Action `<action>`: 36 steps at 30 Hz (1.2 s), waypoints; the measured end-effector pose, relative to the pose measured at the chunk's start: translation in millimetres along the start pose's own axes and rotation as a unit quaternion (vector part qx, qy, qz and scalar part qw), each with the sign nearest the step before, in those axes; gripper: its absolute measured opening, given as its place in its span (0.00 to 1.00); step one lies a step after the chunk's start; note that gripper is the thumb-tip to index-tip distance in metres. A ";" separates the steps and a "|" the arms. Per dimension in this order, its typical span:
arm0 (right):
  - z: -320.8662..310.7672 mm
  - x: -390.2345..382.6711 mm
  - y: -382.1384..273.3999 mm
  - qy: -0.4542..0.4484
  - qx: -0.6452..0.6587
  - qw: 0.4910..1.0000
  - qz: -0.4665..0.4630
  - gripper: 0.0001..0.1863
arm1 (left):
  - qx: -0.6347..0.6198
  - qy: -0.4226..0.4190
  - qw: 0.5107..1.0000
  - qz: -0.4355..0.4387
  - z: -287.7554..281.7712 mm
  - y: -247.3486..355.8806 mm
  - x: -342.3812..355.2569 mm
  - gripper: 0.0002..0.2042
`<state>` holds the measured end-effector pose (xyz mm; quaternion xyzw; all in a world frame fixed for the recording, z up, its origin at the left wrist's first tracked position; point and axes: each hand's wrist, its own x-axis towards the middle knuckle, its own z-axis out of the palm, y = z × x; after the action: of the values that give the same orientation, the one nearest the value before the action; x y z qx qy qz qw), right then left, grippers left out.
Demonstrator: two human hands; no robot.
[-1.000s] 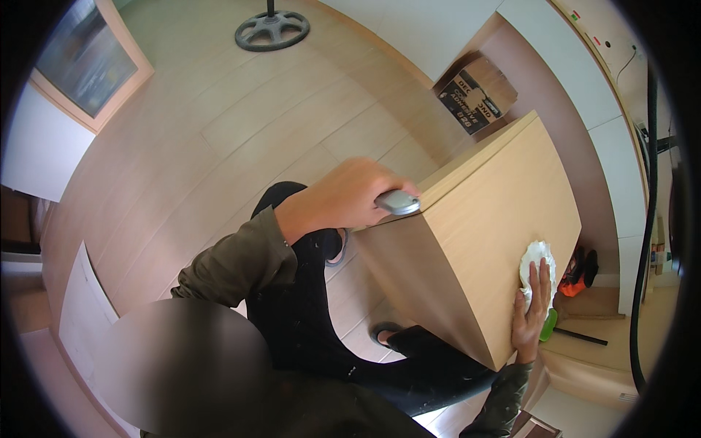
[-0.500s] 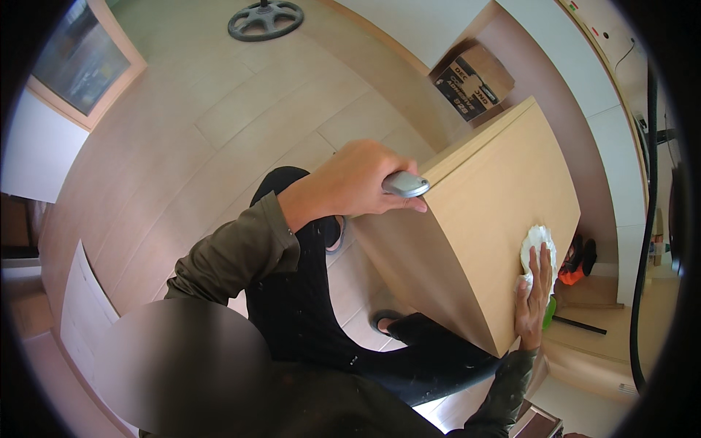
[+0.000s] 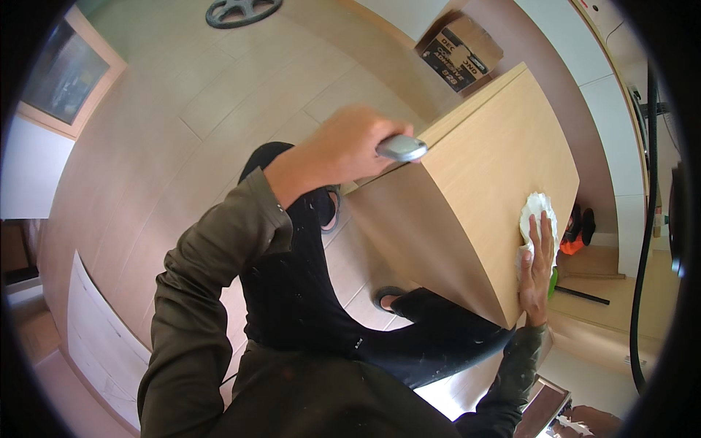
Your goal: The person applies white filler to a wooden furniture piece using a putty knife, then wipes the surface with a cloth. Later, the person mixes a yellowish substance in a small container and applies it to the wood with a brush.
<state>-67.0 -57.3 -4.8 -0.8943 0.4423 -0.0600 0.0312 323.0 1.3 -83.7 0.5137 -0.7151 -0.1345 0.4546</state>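
My left hand (image 3: 349, 146) is closed around a tool with a rounded grey handle (image 3: 401, 148); its working end is hidden behind the fist. The hand is a little blurred and sits at the near left corner of a pale wood-coloured board box (image 3: 496, 168). That box stands tilted between my legs, its broad face turned to the right. Against this face my right hand (image 3: 537, 277) lies flat, fingers stretched over a crumpled white cloth or tissue (image 3: 538, 208). The cloth is pressed between palm and board.
A torn cardboard carton (image 3: 460, 51) stands behind the box. Orange-and-black items (image 3: 580, 230) and a green thing with a dark stick (image 3: 584, 295) lie to the right. A black wheel-shaped base (image 3: 243, 10) is at the far left, a white panel (image 3: 102, 328) at the near left.
The whole view has shifted, so the box and hands sit higher in it. My left hand has moved slightly up from the box corner with the tool. My right hand stays flat on the cloth.
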 end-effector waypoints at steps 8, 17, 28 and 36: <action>-2.4 -2.6 -14.8 -0.014 -0.006 1.000 0.009 0.35 | 0.026 0.047 0.999 -0.003 4.8 16.2 8.0 0.14; 4.7 8.7 -41.0 0.133 0.038 0.990 -0.022 0.22 | 0.077 0.064 0.994 0.035 8.2 37.0 -1.8 0.14; 32.0 35.2 -134.6 0.143 0.187 0.964 -0.122 0.09 | -0.071 0.022 0.991 -0.112 -6.3 64.6 -14.0 0.06; 32.1 34.2 -140.1 0.142 0.167 0.969 -0.111 0.07 | -0.046 0.024 0.996 -0.075 -7.4 58.3 -11.4 0.05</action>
<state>68.3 0.6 -18.6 -0.9024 0.3240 -0.2619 0.1099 293.8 38.6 -47.1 0.5475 -0.6563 -0.1884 0.4837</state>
